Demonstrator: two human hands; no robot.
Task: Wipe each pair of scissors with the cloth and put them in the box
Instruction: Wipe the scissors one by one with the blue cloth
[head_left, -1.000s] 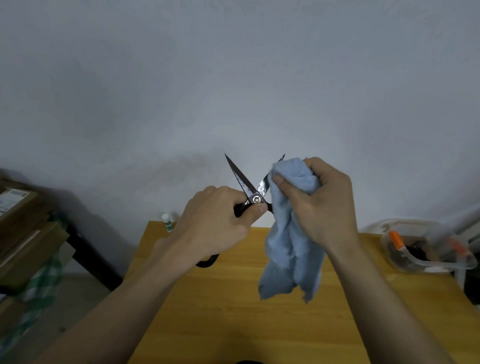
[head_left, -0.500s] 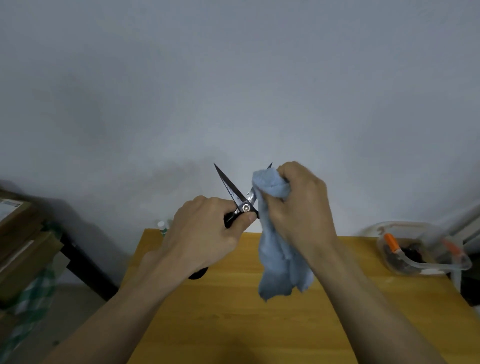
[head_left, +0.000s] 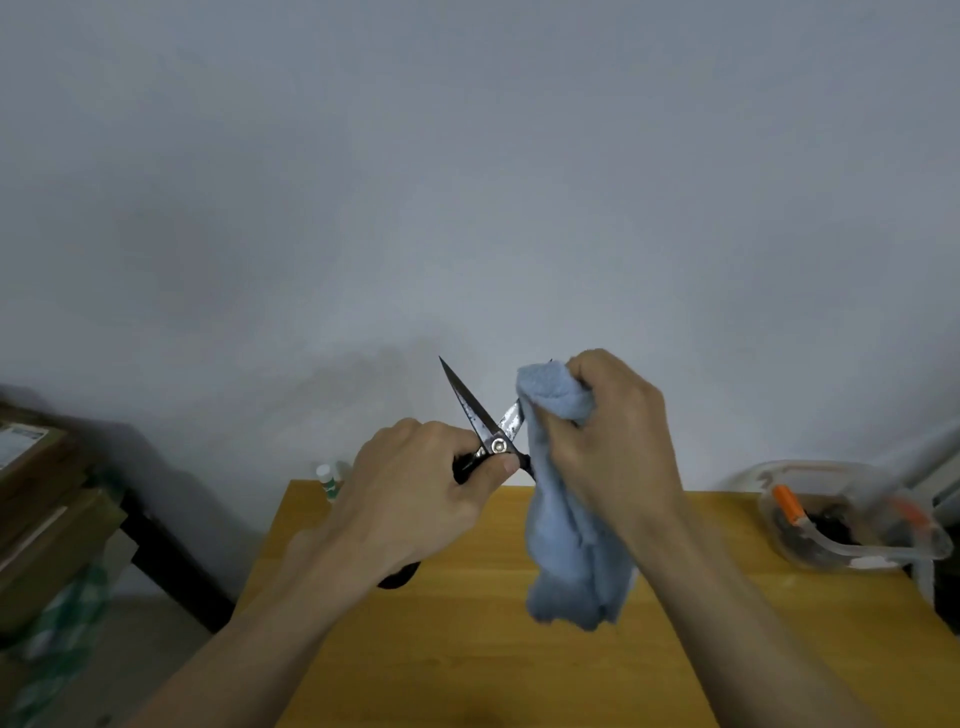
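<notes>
My left hand (head_left: 415, 493) grips the black handles of a pair of scissors (head_left: 480, 421), held up above the wooden table (head_left: 467, 649) with the blades spread and pointing up. My right hand (head_left: 608, 441) holds a light blue cloth (head_left: 566, 545) wrapped over the right blade, whose tip just shows above the cloth. The rest of the cloth hangs down toward the table. A clear plastic box (head_left: 852, 525) stands at the table's right edge with orange-handled and dark scissors inside.
A small white bottle with a green label (head_left: 328, 480) stands at the table's far left corner. Cardboard boxes (head_left: 36, 493) and a dark stand lie left of the table. A grey wall fills the background.
My right hand has slid the cloth up along the right blade, away from the pivot, uncovering the lower blade. The scissors stay spread in my left hand.
</notes>
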